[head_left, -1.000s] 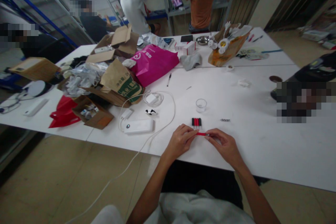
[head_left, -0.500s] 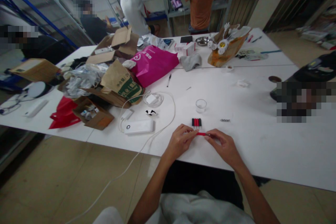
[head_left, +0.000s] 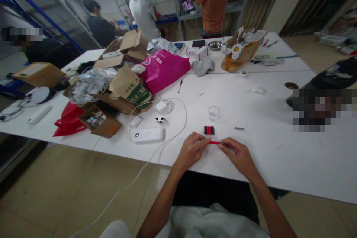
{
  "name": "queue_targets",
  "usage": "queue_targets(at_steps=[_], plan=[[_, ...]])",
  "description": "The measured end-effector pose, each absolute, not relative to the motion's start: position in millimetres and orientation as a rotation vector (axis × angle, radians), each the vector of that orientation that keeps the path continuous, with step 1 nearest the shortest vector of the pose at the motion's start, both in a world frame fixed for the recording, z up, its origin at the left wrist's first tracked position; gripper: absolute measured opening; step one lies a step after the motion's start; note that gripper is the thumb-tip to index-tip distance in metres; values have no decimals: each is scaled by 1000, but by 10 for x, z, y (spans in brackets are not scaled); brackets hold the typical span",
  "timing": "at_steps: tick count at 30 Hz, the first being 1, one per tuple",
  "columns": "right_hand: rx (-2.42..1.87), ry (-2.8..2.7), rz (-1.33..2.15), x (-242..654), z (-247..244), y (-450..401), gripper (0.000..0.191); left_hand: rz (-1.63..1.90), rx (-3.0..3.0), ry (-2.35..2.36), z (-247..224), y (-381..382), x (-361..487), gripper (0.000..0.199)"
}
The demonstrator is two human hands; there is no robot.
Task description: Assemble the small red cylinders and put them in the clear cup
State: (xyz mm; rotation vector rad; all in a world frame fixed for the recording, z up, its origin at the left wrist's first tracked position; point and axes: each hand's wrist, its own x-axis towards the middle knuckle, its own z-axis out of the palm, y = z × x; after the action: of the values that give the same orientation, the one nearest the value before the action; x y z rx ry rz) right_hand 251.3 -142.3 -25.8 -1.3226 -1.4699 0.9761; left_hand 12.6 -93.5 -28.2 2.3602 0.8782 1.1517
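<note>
A thin red stick-like piece (head_left: 214,142) is held level between my two hands near the front edge of the white table. My left hand (head_left: 193,149) pinches its left end. On the right, my right hand (head_left: 237,153) has its fingertips closed on the other end. Just beyond my fingers lie several short black and red pieces (head_left: 209,130) side by side. A clear round cup (head_left: 214,113) stands behind them. To their right is a small row of metallic parts (head_left: 239,128).
A white power bank (head_left: 149,135) and coiled cable (head_left: 164,106) lie to the left. Farther back are a pink bag (head_left: 166,68), cardboard boxes and a paper bag (head_left: 131,87). A dark bag (head_left: 334,76) lies at the right. Several people are beyond the table.
</note>
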Motion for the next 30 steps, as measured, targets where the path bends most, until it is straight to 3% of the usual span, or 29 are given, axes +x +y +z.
queue_targets(at_steps=[30], plan=[[-1340, -1424, 954, 2515, -296, -1436, 31, 1152, 2336, 885, -246, -961, 143, 31]])
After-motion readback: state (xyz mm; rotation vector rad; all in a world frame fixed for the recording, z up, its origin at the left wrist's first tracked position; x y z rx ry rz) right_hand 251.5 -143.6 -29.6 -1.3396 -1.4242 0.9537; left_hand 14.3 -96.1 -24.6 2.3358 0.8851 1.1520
